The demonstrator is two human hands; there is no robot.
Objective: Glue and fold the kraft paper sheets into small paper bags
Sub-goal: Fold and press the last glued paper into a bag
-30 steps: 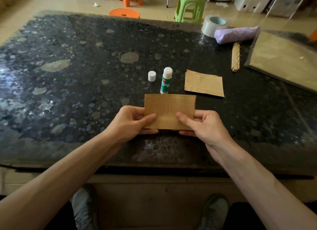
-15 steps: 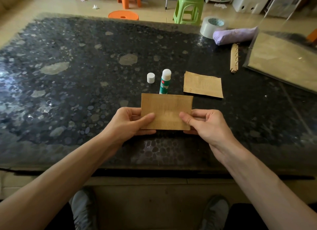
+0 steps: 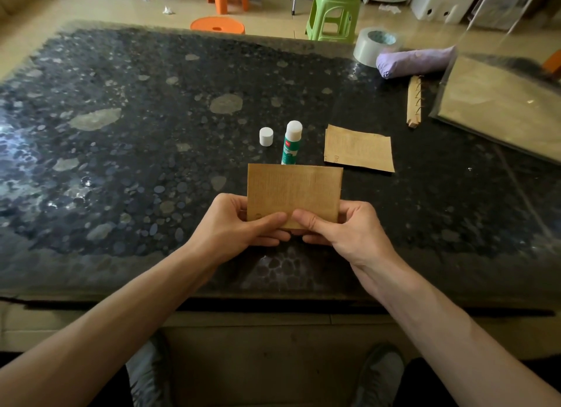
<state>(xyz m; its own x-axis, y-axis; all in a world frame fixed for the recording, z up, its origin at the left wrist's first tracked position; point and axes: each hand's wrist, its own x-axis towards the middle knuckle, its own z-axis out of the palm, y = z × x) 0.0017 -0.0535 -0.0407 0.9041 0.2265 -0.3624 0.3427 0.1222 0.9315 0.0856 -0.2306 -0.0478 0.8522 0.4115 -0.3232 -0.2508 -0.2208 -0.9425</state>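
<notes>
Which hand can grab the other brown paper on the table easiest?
Probably the right hand: the loose kraft sheet lies beyond it, right of the glue stick. The left hand also pinches the folded paper.

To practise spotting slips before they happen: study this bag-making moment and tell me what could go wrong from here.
1. The glue stick stands uncapped just behind the folded paper, its cap beside it. A forward nudge could topple it, and the open glue may dry out.
2. The left hand and right hand pinch only the paper's lower edge, held up rather than flat on the table, so a crease pressed there might run crooked.
</notes>
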